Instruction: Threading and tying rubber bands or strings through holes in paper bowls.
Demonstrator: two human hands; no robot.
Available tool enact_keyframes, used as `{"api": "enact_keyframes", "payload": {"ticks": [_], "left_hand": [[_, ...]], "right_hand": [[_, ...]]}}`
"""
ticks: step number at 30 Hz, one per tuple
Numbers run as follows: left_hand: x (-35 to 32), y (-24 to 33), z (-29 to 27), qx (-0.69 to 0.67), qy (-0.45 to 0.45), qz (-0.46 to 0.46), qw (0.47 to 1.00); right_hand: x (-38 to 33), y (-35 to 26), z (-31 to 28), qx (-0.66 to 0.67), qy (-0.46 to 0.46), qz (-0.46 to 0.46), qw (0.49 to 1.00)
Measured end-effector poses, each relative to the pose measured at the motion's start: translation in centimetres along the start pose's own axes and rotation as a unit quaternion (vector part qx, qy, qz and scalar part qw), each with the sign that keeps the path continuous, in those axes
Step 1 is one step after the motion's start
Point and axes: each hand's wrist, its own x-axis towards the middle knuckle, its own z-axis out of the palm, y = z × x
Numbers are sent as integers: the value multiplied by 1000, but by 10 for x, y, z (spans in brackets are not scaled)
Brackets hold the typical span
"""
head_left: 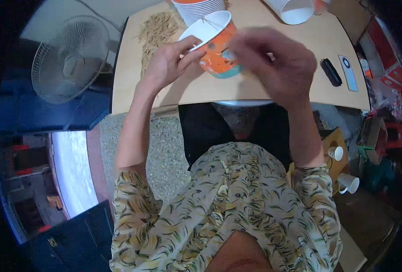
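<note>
My left hand (pixel 164 63) grips the rim of an orange paper bucket (pixel 218 51), thumb and fingers pinching its near left side. The bucket is white inside, with a teal band at its base, and is tilted on the table. A thin dark strand (pixel 206 21) shows at its far inner wall. My right hand (pixel 280 63) is raised just right of the bucket, fingers curled but smeared by motion, so I cannot make out anything in them. Beyond the bucket stands a stack of nested paper buckets (pixel 198 10). To the left lies a heap of tan cord-like strips (pixel 158 34).
On the table (pixel 264 88), a black case (pixel 331 72) and a pale flat phone-like object (pixel 348 72) lie at the right. A white bucket (pixel 296 13) lies on its side at the far right. A fan (pixel 72 61) stands left; white cups (pixel 348 182) are below right.
</note>
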Motion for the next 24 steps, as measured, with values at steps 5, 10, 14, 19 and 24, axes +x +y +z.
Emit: {"api": "enact_keyframes", "payload": {"ticks": [5, 10, 14, 19, 24], "left_hand": [[-5, -13, 8, -195, 24, -43, 980], [-5, -1, 4, -214, 2, -90, 973], [-5, 17, 6, -181, 13, -97, 979], [-2, 23, 8, -168, 9, -92, 981], [-3, 30, 9, -164, 4, -91, 982]], "right_hand": [[-28, 36, 21, -83, 127, 87, 985], [-46, 51, 51, -139, 112, 121, 977], [-49, 55, 59, -169, 100, 122, 973], [-48, 56, 58, -122, 80, 190, 971], [-48, 54, 55, -101, 81, 214, 968]]}}
